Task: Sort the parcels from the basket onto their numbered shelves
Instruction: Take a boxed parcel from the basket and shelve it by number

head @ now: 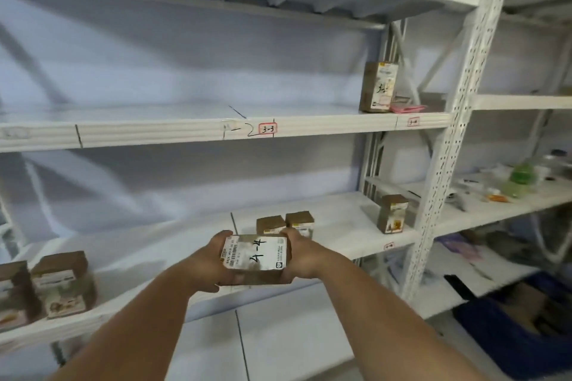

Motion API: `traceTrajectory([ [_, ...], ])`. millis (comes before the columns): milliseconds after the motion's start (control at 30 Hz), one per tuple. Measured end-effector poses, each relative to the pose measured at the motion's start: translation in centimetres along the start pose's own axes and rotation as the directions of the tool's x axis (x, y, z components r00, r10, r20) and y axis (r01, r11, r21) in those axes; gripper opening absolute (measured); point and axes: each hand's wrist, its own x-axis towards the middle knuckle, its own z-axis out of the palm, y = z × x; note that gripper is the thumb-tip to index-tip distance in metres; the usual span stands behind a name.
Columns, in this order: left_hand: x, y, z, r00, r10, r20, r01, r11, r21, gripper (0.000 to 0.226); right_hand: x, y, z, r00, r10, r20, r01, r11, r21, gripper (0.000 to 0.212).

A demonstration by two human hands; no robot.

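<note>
At the far left of the lower shelf (148,244) stood two brown boxes (63,283) side by side, their printed labels facing you. Moving right, your left hand (213,260) curled round the left end of the parcel (255,257), thumb on top near the barcode and fingers wrapped beneath. You held that parcel in front of the lower shelf's front edge, its white label up, with "4-4" handwritten on it in black. Your right hand (298,257) gripped the opposite end, fingers curved over the top corner and down the side, so both hands clamped the box between them. Just behind the parcel, two small brown boxes (284,223) sat close together on the same shelf. Above them, the red-bordered tag (267,128) on the middle shelf (154,133) read "3-3". Farther right, a taller box (392,213) stood upright on the lower shelf near the white post (458,120), and another upright box (379,86) stood on the middle shelf beside something pink. At the lower right corner lay a dark blue basket (507,340), its contents too blurred to make out.
</note>
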Motion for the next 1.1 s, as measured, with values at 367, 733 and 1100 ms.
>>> traceTrajectory([
  [367,6.5,8.0,15.1,0.988,0.004,-0.154,-0.027,0.989,-0.145,0.038,-1.1,13.8,-9.6,0.999,0.014,-0.05,-0.016,0.999,-0.04,0.092],
  [733,19.8,11.2,20.0,0.976,-0.083,-0.2,0.102,0.991,0.088,0.023,5.7,21.7,-15.6,0.986,0.093,-0.14,-0.105,0.991,-0.08,0.101],
  [1100,34.4,16.2,24.1,0.982,-0.108,-0.156,0.112,0.994,0.017,0.035,16.0,29.9,-21.8,0.957,0.241,-0.163,-0.237,0.971,0.045,0.092],
])
